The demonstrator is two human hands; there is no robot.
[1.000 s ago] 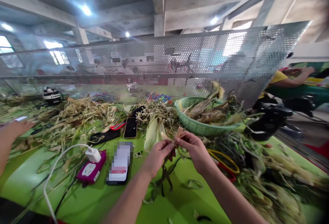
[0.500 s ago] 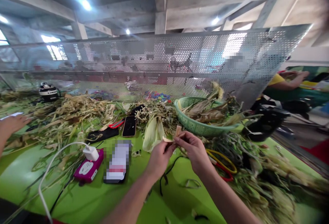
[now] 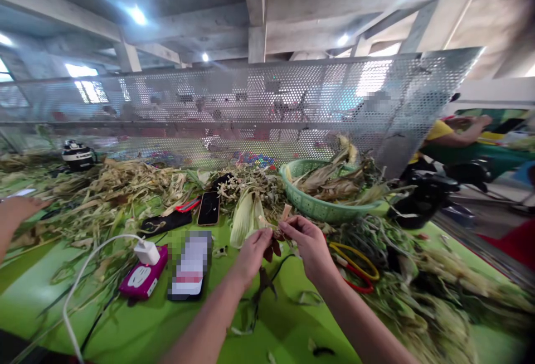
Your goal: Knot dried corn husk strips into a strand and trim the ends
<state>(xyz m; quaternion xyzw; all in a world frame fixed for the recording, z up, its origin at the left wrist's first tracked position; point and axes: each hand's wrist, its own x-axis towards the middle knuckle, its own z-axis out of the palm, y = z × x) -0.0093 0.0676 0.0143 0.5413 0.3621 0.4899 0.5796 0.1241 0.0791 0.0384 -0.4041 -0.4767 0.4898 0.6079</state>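
My left hand (image 3: 253,251) and my right hand (image 3: 308,241) meet over the middle of the green table, both closed in a pinch. Between their fingertips is a pale strip of corn husk (image 3: 286,212), its end sticking up by the right fingers. A brownish bit shows under the left fingertips; I cannot make out its shape. Below the hands, a dark, thin leafy strip (image 3: 264,285) lies or hangs over the tabletop. Just beyond the left hand rests a broad pale-green corn husk (image 3: 246,219). Beside my right wrist are yellow- and red-handled scissors (image 3: 355,263), partly covered.
A green basket (image 3: 330,208) with dried husks stands at back right. Husk heaps lie left (image 3: 125,185) and right (image 3: 438,297). A purple power strip (image 3: 140,289), a phone (image 3: 190,263) and another phone (image 3: 208,208) sit left. Another person's hand (image 3: 25,208) reaches in.
The dark leafy strip now shows below my hands, and a brownish bit under the left fingertips. Both hands keep their pinch in nearly the same place. The view has shifted slightly.
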